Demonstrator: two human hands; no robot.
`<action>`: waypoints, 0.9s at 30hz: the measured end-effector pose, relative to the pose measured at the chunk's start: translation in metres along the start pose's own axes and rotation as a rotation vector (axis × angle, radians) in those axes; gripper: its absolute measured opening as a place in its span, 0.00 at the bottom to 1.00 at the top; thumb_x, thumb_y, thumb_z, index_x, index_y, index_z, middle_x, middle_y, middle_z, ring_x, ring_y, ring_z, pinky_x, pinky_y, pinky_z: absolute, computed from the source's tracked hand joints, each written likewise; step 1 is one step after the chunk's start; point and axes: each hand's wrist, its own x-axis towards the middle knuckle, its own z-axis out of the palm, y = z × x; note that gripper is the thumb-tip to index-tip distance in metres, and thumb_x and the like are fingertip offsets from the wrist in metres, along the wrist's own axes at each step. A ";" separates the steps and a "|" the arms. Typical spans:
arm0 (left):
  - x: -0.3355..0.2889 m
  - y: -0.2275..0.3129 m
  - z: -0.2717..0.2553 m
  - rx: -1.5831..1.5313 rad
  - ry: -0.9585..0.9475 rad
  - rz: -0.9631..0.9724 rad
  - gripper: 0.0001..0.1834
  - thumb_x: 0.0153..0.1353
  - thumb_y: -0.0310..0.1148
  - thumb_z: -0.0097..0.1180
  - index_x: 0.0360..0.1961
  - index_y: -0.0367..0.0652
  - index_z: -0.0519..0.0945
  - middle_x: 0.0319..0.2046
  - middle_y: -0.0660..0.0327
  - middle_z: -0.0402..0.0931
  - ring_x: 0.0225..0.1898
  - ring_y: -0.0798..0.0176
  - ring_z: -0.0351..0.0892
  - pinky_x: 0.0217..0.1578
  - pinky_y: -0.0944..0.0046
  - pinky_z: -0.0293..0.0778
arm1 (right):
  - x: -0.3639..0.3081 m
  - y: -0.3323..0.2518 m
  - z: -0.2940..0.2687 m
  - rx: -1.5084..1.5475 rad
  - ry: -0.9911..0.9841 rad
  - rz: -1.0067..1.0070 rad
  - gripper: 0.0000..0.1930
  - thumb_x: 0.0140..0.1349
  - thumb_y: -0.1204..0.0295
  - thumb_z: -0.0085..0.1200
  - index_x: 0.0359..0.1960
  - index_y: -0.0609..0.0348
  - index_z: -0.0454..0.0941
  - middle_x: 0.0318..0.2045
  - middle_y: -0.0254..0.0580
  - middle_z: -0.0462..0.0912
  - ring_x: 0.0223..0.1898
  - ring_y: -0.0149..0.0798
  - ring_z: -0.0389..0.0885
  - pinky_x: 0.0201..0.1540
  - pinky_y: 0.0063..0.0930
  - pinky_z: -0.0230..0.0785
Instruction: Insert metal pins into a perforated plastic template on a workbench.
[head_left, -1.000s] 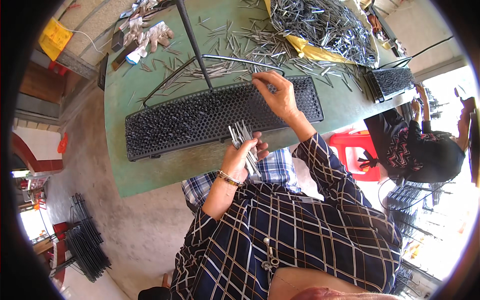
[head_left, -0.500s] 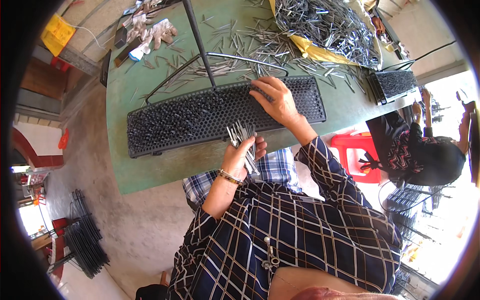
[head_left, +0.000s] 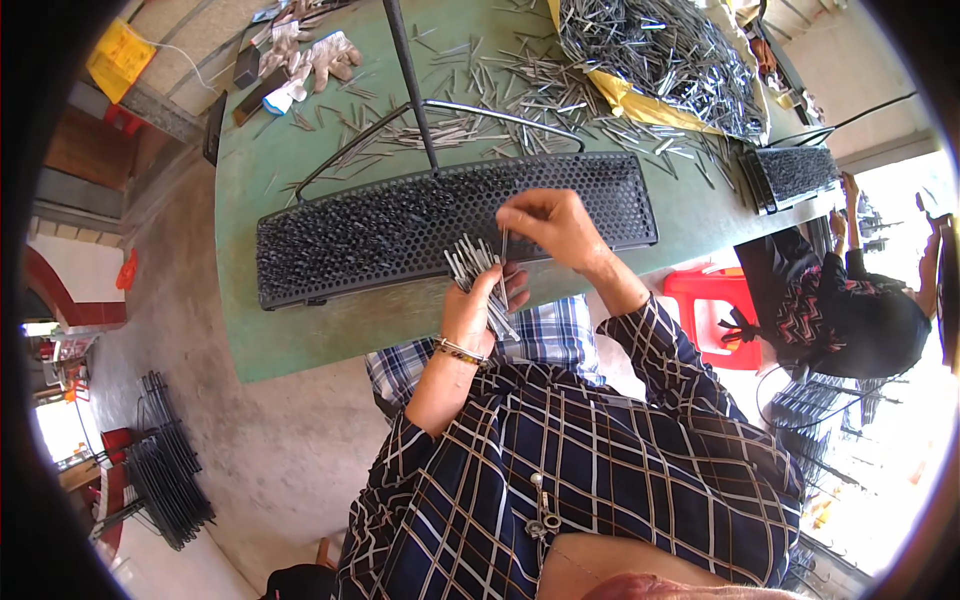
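A long black perforated board [head_left: 560,185] lies across the near side of the green table. Dark bristle-like strips [head_left: 335,240] stand packed in the holes of its left part; many holes toward the right show bare. Just in front of the board, my left hand [head_left: 468,315] is closed around a bundle of thin metal strips [head_left: 470,262], their ends fanning upward. My right hand [head_left: 562,232] is over the board's near edge, thumb and forefinger pinched on a single thin metal strip [head_left: 504,245] at the bundle's right side.
A black rod handle [head_left: 410,85] with a forked brace rises from the board's far edge. Loose strips [head_left: 480,90] scatter behind it, beside a big heap [head_left: 660,60] on yellow sheeting. Gloves [head_left: 330,58] lie far left. At right are a second bristled board [head_left: 795,172], a red stool [head_left: 705,300] and a co-worker [head_left: 840,310].
My right hand has come from the board's holes back toward the bundle and now pinches one strip. The left hand stays nearly in place with its bundle.
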 end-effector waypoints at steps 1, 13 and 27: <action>0.002 -0.003 -0.005 0.013 0.001 -0.029 0.12 0.59 0.30 0.54 0.44 0.40 0.75 0.35 0.56 0.78 0.37 0.59 0.80 0.39 0.59 0.80 | 0.005 -0.002 0.001 0.000 0.122 -0.096 0.11 0.56 0.71 0.60 0.36 0.66 0.80 0.27 0.37 0.83 0.29 0.25 0.78 0.34 0.19 0.71; -0.002 -0.005 -0.006 -0.005 0.002 -0.077 0.07 0.59 0.27 0.53 0.37 0.36 0.75 0.33 0.55 0.76 0.37 0.55 0.81 0.37 0.56 0.81 | 0.057 0.008 0.022 -0.443 0.363 -0.676 0.07 0.54 0.74 0.59 0.34 0.62 0.80 0.30 0.41 0.81 0.30 0.39 0.79 0.33 0.27 0.73; 0.001 0.002 -0.007 -0.008 -0.003 0.009 0.08 0.59 0.30 0.56 0.39 0.39 0.76 0.35 0.57 0.78 0.38 0.59 0.81 0.37 0.60 0.80 | 0.008 -0.008 0.006 -0.430 -0.033 -0.307 0.12 0.53 0.66 0.61 0.29 0.64 0.82 0.23 0.45 0.79 0.24 0.42 0.79 0.28 0.29 0.70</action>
